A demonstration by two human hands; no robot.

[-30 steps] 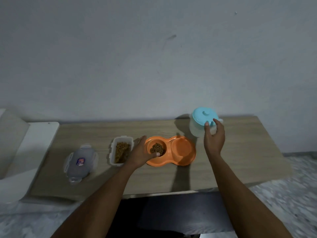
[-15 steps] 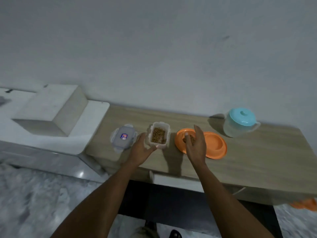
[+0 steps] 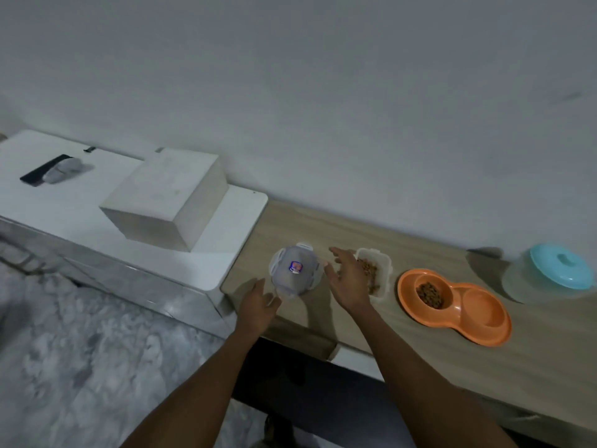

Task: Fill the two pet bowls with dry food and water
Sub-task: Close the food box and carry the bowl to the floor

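Observation:
An orange double pet bowl [image 3: 452, 305] lies on the wooden table; its left cup holds brown kibble [image 3: 429, 295], its right cup looks dry. A clear food container [image 3: 376, 274] with kibble stands left of it, partly hidden by my right hand [image 3: 347, 281], which hovers open over the gap between container and lid. The container's clear lid [image 3: 295, 271] with a small sticker lies further left. My left hand [image 3: 258, 305] is open just below the lid's near edge. A clear jug with a turquoise lid [image 3: 560, 265] stands at the far right.
The wooden table [image 3: 371, 318] runs along a white wall. To its left stands a white cabinet top [image 3: 232, 240] bearing a pale box [image 3: 168, 198] and a dark flat object [image 3: 42, 171]. Grey marbled floor lies below.
My right hand left the jug, crossed the bowl and now hovers by the food container. My left hand moved from the bowl's left cup to the lid. The view swung left.

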